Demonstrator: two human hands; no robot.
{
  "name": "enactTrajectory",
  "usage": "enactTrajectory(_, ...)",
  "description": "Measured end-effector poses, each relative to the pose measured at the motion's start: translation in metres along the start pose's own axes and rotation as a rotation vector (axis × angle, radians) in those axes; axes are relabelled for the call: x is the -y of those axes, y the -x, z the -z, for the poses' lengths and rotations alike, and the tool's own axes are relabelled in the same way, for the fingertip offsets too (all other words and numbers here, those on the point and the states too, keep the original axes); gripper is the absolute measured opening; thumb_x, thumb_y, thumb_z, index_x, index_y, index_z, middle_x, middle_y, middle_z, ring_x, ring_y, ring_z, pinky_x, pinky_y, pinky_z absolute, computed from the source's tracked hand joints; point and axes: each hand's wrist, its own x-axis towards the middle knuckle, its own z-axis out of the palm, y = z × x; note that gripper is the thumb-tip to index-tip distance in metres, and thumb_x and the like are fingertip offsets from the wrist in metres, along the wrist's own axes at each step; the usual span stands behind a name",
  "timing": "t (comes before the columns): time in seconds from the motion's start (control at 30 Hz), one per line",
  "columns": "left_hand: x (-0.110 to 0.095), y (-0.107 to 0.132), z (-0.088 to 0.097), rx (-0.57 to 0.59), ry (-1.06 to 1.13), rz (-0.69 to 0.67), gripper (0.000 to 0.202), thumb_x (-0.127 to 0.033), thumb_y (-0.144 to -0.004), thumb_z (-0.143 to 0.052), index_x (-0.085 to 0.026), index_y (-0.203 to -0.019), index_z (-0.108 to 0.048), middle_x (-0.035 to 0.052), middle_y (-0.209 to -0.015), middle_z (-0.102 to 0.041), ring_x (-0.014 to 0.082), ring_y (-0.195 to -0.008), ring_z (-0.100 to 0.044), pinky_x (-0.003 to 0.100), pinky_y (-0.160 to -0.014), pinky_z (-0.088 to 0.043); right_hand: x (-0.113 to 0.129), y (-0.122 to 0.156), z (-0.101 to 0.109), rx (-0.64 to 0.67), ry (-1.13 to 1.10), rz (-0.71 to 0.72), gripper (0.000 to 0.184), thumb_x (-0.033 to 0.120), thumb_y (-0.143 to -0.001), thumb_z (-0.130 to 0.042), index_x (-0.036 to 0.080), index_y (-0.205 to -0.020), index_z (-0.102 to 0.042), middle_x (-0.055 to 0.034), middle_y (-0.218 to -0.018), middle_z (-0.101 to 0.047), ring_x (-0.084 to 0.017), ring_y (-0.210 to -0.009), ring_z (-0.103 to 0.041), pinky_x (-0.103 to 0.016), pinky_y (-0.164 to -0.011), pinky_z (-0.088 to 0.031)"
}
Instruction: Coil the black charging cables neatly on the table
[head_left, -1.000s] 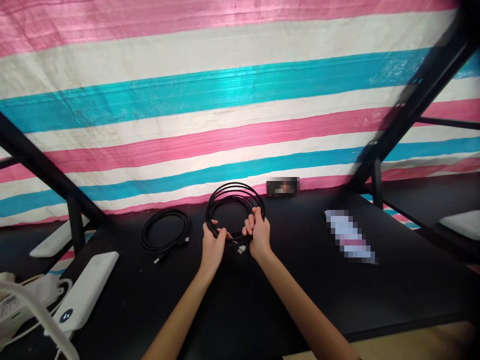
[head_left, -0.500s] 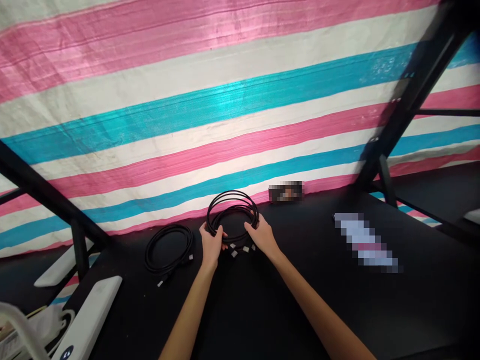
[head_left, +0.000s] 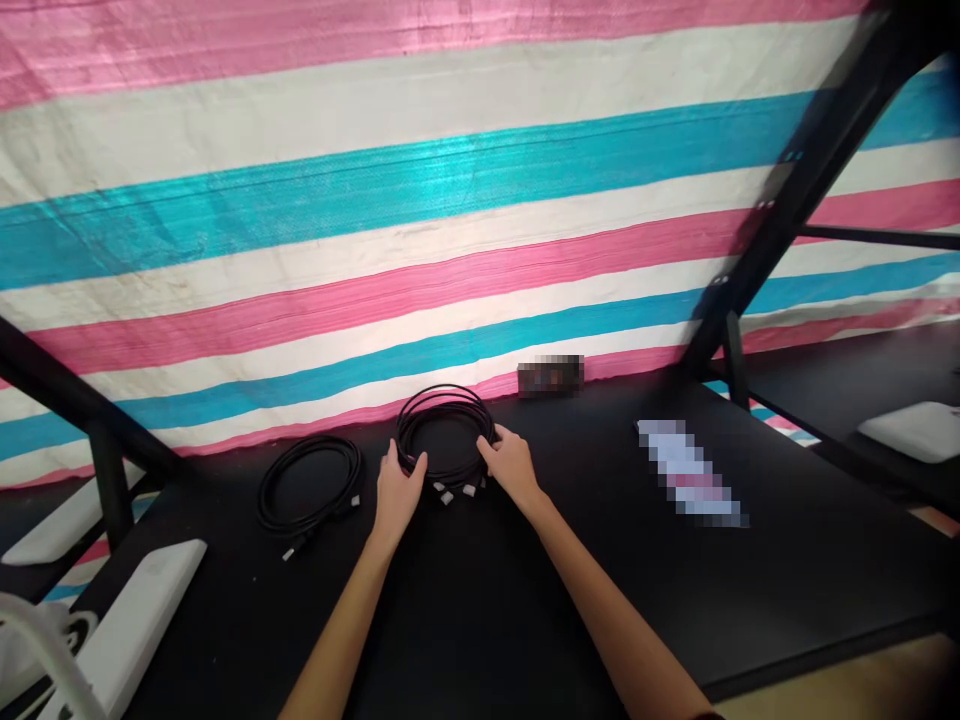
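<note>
A bundle of coiled black cable (head_left: 447,474) with several pale connector ends at its near side rests on or just above the black tabletop. My left hand (head_left: 400,492) straddles its left edge, fingers outside the ring and thumb inside. On the opposite edge, my right hand (head_left: 513,468) has thumb and fingers closed around the strands. Some upper loops rise loosely at the back of the ring. To the left lies a second coiled black cable (head_left: 271,490), untouched, with two light connectors at its near side.
A long white device (head_left: 139,625) lies at the left edge, beside a white curved tube (head_left: 45,640). Blurred-out items are a dark box (head_left: 551,378) at the back and a pale packet (head_left: 686,472) to the right. Black frame legs (head_left: 112,480) flank the tabletop; a striped sheet (head_left: 420,270) hangs behind.
The view has shifted slightly to the right. My hands have lowered the coiled cable a little, and the left fingers that showed beneath the ring no longer do.
</note>
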Motion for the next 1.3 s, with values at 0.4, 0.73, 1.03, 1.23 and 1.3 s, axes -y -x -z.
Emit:
enactTrajectory(0.4,-0.011,0.019,-0.003,0.134,-0.368,-0.543,0.044,-0.040,-0.092,-0.035,-0.017,-0.126,-0.052,0.0126,-0.140,-0.042,0.0286,-0.136,-0.024,0.049,-0.110,-0.020,0.010,0.007,0.009,-0.154,0.185,0.120,0.031,0.035,-0.085,-0.044,0.029,-0.106,-0.066,0.0057,-0.044,-0.049,-0.013,-0.047,-0.050,-0.023,-0.051,-0.028)
enactTrajectory(0.73,-0.014,0.022,0.002,0.158,-0.379,-0.510,0.033,-0.038,-0.091,-0.038,-0.020,-0.103,-0.063,0.0073,-0.106,-0.063,0.0221,-0.109,-0.053,0.044,-0.103,-0.030,0.008,0.005,0.008,-0.133,0.216,0.174,0.025,0.033,-0.082,-0.048,0.027,-0.090,-0.070,0.0057,-0.046,-0.047,-0.011,-0.048,-0.047,-0.022,-0.049,-0.026)
enactTrajectory(1.03,-0.007,-0.005,0.029,-0.227,-0.417,-0.364,0.035,-0.032,-0.086,-0.046,-0.016,-0.115,-0.057,0.0133,-0.126,-0.051,0.0271,-0.123,-0.041,0.042,-0.103,-0.030,0.012,0.007,0.006,-0.151,0.184,0.209,0.025,0.031,-0.082,-0.047,0.025,-0.090,-0.069,0.0050,-0.047,-0.049,-0.011,-0.048,-0.048,-0.022,-0.049,-0.027)
enactTrajectory(1.23,0.027,-0.010,0.048,-0.157,-0.577,-0.014,0.051,-0.037,-0.078,-0.054,-0.005,-0.118,-0.053,0.0239,-0.114,-0.054,0.0393,-0.111,-0.047,0.053,-0.089,-0.038,0.018,0.013,0.002,-0.119,0.194,0.250,0.024,0.030,-0.082,-0.047,0.026,-0.090,-0.069,0.0047,-0.051,-0.052,-0.011,-0.050,-0.050,-0.021,-0.051,-0.030)
enactTrajectory(1.3,0.032,-0.008,0.048,-0.144,-0.567,-0.026,0.049,-0.038,-0.080,-0.051,-0.005,-0.117,-0.054,0.0230,-0.112,-0.056,0.0388,-0.109,-0.049,0.052,-0.088,-0.039,0.018,0.014,0.001,-0.131,0.194,0.251,0.024,0.030,-0.083,-0.047,0.026,-0.090,-0.069,0.0045,-0.052,-0.053,-0.011,-0.052,-0.052,-0.022,-0.052,-0.031)
